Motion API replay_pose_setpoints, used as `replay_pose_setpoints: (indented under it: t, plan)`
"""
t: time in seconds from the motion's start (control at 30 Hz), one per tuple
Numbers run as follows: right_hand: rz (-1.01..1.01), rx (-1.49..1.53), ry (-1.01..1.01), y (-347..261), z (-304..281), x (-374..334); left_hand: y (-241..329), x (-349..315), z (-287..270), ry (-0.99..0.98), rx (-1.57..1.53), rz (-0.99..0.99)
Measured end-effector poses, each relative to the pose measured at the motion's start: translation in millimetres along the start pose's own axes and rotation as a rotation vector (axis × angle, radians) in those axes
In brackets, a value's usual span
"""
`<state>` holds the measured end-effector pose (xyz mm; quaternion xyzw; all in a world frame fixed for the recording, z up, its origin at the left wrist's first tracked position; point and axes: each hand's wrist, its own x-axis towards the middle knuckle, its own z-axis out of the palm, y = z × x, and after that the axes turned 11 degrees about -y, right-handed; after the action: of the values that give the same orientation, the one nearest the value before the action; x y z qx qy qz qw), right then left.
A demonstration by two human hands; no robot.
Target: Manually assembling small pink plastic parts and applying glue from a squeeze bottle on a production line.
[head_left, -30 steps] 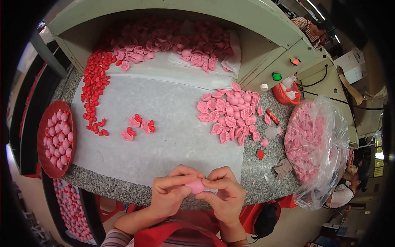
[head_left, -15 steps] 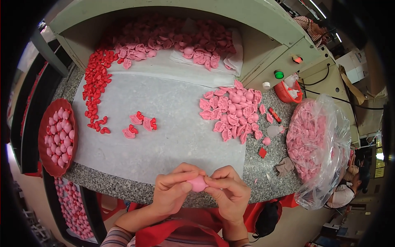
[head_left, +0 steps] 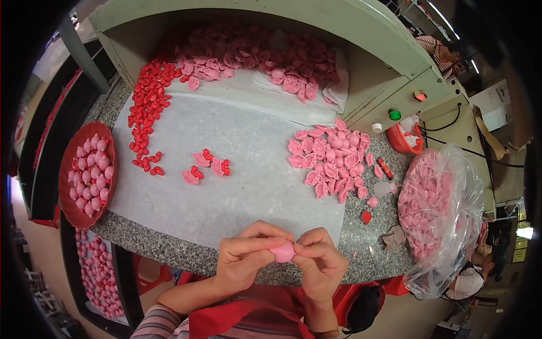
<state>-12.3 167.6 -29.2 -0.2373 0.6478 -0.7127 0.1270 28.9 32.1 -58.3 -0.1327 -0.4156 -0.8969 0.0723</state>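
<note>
Close to the near table edge, my left hand [head_left: 244, 257] pinches a smooth, rounded pink piece [head_left: 283, 252] between thumb and fingers. My right hand [head_left: 322, 264] grips the other side of this piece, thumb and fingertips pressed against its edge. Fingers hide part of its outline. Beyond my hands, three pink pieces with red parts attached [head_left: 217, 166] lie on a white paper sheet [head_left: 254, 186]. A heap of loose pink pieces [head_left: 336, 161], some cupped and some round, spreads over the sheet's right side.
Small red pieces [head_left: 145, 104] line the left side. A red bowl [head_left: 66, 195] holds round pink pieces. Behind stands a grey-green housing [head_left: 237, 11] over more pink pieces. At right are a bag of pink pieces [head_left: 426, 209], an orange basket [head_left: 400, 140] and a knife [head_left: 374, 257].
The whole scene has shifted in the view, the table mostly rightward. My hands still pinch the same pink piece, with fingers slightly repositioned and more of its rounded face showing.
</note>
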Motion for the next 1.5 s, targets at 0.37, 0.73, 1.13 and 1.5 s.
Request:
replay_pose_setpoints:
  t: [0.37, 0.73, 1.13, 1.5]
  plan:
    - [0.006, -0.026, -0.011, 2.5, 0.5, 4.5, 4.2, 1.4, -7.3, 0.058, 0.28, 0.026]
    - [0.098, -0.077, -0.164, 6.3, -34.9, 14.1, 21.0, 21.3, 7.3, 0.001, 0.975, -0.228]
    - [0.029, -0.318, -0.098, 9.4, -21.2, 6.2, 23.3, 14.7, 3.2, -0.189, 1.155, -0.407]
    - [0.005, -0.462, -0.124, 6.2, -18.6, 10.3, 16.3, 17.7, 1.6, -0.192, 1.178, -0.335]
